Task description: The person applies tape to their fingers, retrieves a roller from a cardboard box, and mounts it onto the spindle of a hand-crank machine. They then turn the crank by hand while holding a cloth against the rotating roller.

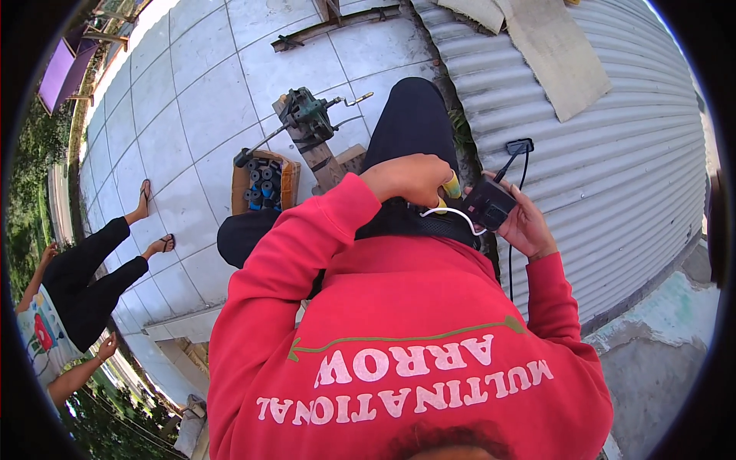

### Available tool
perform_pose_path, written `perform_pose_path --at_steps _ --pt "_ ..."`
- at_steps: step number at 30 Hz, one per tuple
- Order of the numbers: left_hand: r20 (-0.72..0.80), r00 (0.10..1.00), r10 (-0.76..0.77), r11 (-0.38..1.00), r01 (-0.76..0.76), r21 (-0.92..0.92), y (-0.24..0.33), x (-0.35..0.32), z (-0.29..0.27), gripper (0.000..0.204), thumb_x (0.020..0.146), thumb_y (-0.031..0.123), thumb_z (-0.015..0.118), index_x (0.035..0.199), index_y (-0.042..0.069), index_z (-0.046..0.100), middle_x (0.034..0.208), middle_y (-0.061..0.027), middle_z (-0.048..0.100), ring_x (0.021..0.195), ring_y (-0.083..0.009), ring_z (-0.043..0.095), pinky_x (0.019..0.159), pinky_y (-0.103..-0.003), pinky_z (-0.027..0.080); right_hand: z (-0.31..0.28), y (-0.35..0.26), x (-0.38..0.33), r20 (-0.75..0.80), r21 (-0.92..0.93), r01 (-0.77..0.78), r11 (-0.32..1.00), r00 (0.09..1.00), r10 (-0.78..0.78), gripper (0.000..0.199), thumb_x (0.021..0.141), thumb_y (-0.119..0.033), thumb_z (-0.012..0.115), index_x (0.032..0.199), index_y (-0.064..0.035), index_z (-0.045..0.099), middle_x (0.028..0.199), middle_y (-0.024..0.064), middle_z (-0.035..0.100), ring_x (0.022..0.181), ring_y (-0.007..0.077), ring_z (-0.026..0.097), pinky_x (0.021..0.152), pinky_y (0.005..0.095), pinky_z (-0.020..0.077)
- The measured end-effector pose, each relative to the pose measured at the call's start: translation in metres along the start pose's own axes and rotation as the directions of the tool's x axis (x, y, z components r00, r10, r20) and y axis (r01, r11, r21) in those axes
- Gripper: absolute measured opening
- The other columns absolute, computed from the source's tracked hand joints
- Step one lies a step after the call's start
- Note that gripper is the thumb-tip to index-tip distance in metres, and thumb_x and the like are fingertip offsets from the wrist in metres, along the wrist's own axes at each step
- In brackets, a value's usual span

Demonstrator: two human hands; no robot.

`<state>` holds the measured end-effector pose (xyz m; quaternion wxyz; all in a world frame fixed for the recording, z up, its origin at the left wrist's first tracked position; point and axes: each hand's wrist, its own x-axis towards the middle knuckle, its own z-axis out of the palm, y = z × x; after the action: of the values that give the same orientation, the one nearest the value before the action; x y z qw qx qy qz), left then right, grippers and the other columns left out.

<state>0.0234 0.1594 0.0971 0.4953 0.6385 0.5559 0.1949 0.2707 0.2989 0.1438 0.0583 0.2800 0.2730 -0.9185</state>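
Hands first, close under the lens. My left hand (410,178) is curled around a yellow-handled tool (452,186), knuckles up, the handle end poking out past the fingers. My right hand (527,224) cups a small black box (488,204) from below, fingers wrapped round its far side — held tilted toward me, I judge, so the tool can reach its near face. The two hands sit almost touching over my lap. A white cord (460,214) loops from under the left hand to the box, and a thin black cable (512,165) runs up from the box to a small black clip (520,146) resting on the metal.

Red sleeves fill the lower frame.

Farther out: a cardboard box of dark spools (263,184) on the pale tiled floor (199,107), and behind it a green metal machine (308,113) on wooden blocks. To my right, corrugated metal sheeting (613,153) with a flat board (556,54) lying on it. At far left a seated person (84,284) in sandals — outdoors, strong sun.
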Motion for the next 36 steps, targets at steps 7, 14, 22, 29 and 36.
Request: perform_pose_path --at_steps 7,14,22,29,36 --pt "-0.226 0.974 -0.006 0.988 -0.028 -0.150 0.009 -0.011 0.005 0.041 0.074 0.006 0.076 0.115 0.007 0.077 0.093 -0.0169 0.077 0.090 -0.0361 0.075 0.077 -0.044 0.059 0.001 0.011 -0.004 -0.086 -0.019 0.048 0.999 0.995 -0.049 0.060 0.114 -0.035 0.038 0.164 -0.0041 0.027 0.154 0.0220 0.049 0.134 0.0382 0.059 0.110 0.0556 0.0508" --pt "-0.039 0.997 -0.067 0.956 0.075 0.284 0.026 0.000 0.013 0.033 0.076 0.004 0.076 0.109 0.007 0.076 0.094 -0.0182 0.077 0.089 -0.0364 0.076 0.073 -0.045 0.060 -0.004 0.018 -0.006 -0.039 0.051 0.075 0.996 0.997 -0.074 0.064 0.111 -0.033 0.046 0.165 -0.0076 0.024 0.157 0.0222 0.047 0.139 0.0411 0.055 0.110 0.0612 0.0494" --pt "-0.250 0.967 0.042 0.972 0.019 0.236 0.014 -0.001 0.023 0.023 0.074 0.002 0.076 0.097 0.004 0.077 0.086 -0.0190 0.076 0.084 -0.0393 0.075 0.074 -0.047 0.060 -0.001 0.030 -0.013 -0.061 0.090 0.096 0.991 0.994 -0.091 0.062 0.111 -0.032 0.046 0.165 -0.0073 0.025 0.158 0.0223 0.046 0.141 0.0408 0.053 0.113 0.0594 0.0468" --pt "-0.278 0.959 0.046 0.997 -0.028 0.067 0.016 -0.008 0.016 0.023 0.077 0.005 0.075 0.100 0.003 0.079 0.087 -0.0186 0.076 0.084 -0.0390 0.074 0.074 -0.046 0.058 0.005 0.034 -0.009 -0.033 -0.045 0.065 0.997 0.997 -0.066 0.061 0.111 -0.035 0.047 0.162 -0.0035 0.033 0.153 0.0153 0.052 0.138 0.0265 0.056 0.116 0.0454 0.0447" --pt "-0.346 0.937 0.051 0.999 -0.052 0.007 0.008 0.001 0.025 0.030 0.077 0.003 0.073 0.107 0.005 0.077 0.089 -0.0186 0.076 0.085 -0.0398 0.074 0.073 -0.048 0.056 0.011 0.026 -0.016 -0.063 -0.256 -0.017 0.967 0.998 0.001 0.057 0.113 -0.032 0.048 0.161 -0.0036 0.038 0.148 0.0099 0.055 0.134 0.0186 0.056 0.113 0.0398 0.0459"
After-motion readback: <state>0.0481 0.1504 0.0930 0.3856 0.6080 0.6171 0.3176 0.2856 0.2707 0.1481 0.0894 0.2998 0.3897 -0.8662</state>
